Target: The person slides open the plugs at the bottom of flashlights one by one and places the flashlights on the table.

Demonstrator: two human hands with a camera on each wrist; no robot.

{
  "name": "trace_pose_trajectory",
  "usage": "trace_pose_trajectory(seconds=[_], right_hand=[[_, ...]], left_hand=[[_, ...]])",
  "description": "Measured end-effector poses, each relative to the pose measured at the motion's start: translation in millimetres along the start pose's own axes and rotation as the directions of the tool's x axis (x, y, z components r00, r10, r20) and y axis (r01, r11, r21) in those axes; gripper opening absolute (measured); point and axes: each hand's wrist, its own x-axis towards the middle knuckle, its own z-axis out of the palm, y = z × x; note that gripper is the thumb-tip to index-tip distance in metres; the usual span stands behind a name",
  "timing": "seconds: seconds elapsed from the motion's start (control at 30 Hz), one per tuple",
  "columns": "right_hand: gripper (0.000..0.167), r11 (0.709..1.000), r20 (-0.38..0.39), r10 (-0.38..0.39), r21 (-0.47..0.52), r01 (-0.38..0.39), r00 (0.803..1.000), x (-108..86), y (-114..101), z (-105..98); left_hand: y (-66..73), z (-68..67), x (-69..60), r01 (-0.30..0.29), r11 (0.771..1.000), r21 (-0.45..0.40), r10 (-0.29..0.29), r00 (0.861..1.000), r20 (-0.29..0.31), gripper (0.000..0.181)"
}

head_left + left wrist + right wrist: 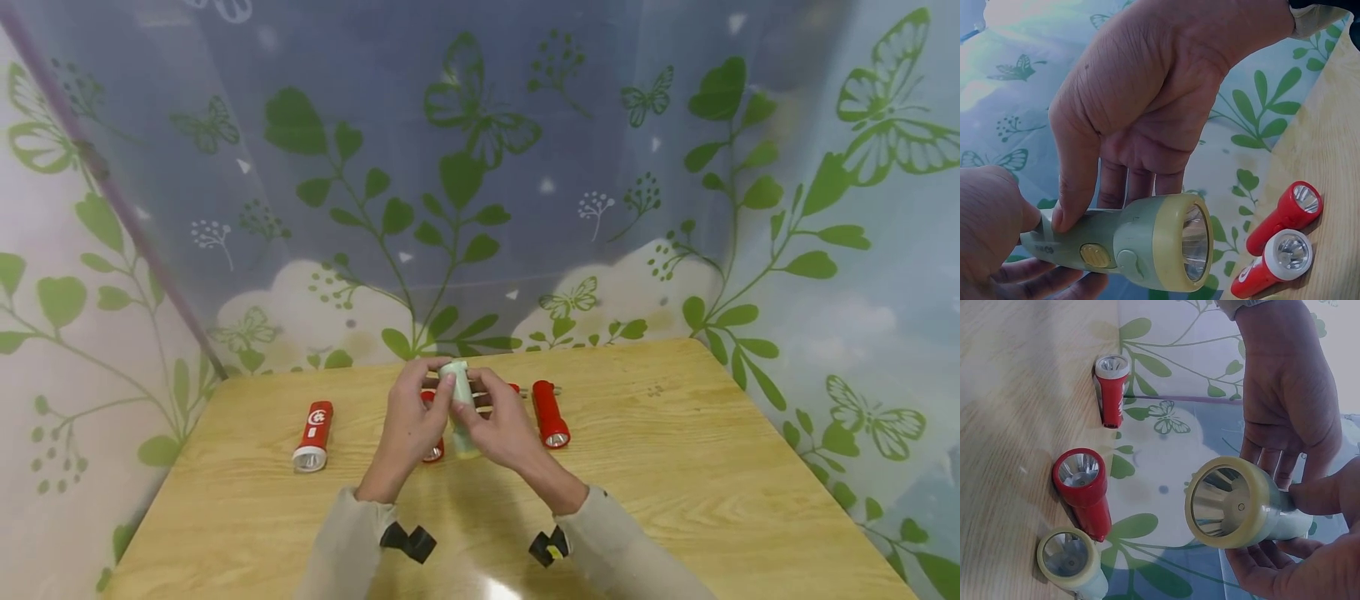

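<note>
Both hands grip a pale green flashlight (1135, 240) with a cream rim, holding it above the table with its lens towards me. My left hand (415, 417) pinches its tail end with the thumb on top. Lower on the body lies the thumb of my right hand (506, 421). In the left wrist view the yellow switch (1094, 255) shows on the barrel. Fingers of the right hand pass behind the flashlight there. The right wrist view shows the lens (1225, 503) face on, the left hand (1291, 394) above it and the right hand (1322, 562) below.
Other flashlights lie on the wooden table (675, 467): a red one with a white rim (313, 437) at left, a red one (551, 417) at right, another red one (1085, 494) and a second pale green one (1079, 565). A patterned curtain (480, 208) stands behind.
</note>
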Motion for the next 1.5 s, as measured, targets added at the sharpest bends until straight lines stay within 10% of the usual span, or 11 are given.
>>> trace_pose_trajectory(seconds=[1.5], right_hand=[[0.035, 1.0, 0.033, -0.019, 0.006, 0.019, 0.999, 2.7, -5.0, -1.0]], left_hand=[[5.7, -4.7, 1.0, 0.018, 0.999, -0.027, -0.017, 1.0, 0.019, 0.025]])
